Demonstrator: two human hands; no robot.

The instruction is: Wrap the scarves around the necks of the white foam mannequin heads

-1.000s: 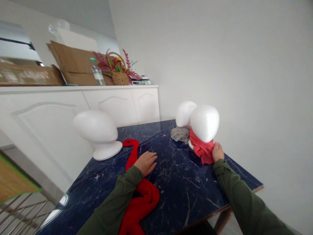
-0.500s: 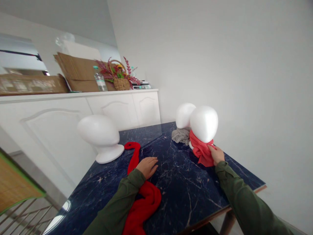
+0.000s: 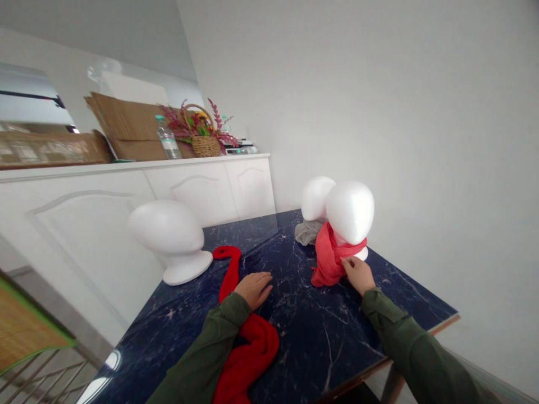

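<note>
My right hand (image 3: 359,274) pinches the side of a coral-red scarf (image 3: 330,255), which is wrapped around the neck of a white mannequin head (image 3: 350,210). The scarf's bunched end hangs at the front left of that neck. Behind it stands a second white mannequin head (image 3: 315,197) with a grey scarf (image 3: 309,232) around its base. My left hand (image 3: 255,289) rests on the dark table with fingers stretched out, holding nothing. Under my left forearm runs a bright red scarf (image 3: 256,342), lying in a long loose curve.
A bare white mannequin head (image 3: 168,230) stands at the table's left edge. The dark blue marbled table (image 3: 303,314) meets a wall at the right. White cabinets (image 3: 197,185) behind carry cardboard boxes (image 3: 130,126), a water bottle (image 3: 168,140) and a flower basket (image 3: 206,146).
My right hand has moved left and slightly toward me along the scarf. The coral scarf's hanging end has shifted left around the neck. My left hand has stayed put.
</note>
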